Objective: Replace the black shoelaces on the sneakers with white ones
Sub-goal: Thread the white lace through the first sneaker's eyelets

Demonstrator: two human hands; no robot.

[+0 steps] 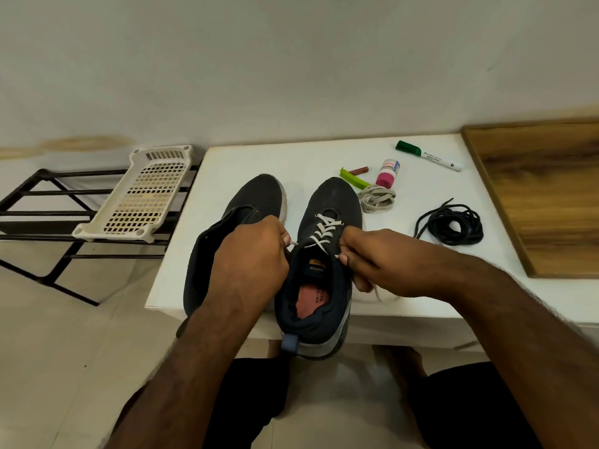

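Two dark sneakers stand on a white table (246, 157). The right sneaker (335, 202) has a white lace (324, 230) crossed through its lower eyelets. My left hand (251, 257) pinches one tip of that lace at the shoe's left side. My right hand (366, 257) pinches the other end at the right eyelets, and a length of it trails under my palm. The left sneaker (259, 196) has no lace and is partly hidden by my left hand. A coiled white lace (377, 197) and a pile of black laces (453, 225) lie to the right.
A green marker (428, 155), a small pink-capped bottle (387, 173), a green clip (355, 179) and a small brown tube (359, 170) lie behind the shoes. A wooden board (544, 189) is at the right. A white perforated tray (146, 192) rests on a black metal rack (42, 215) at left.
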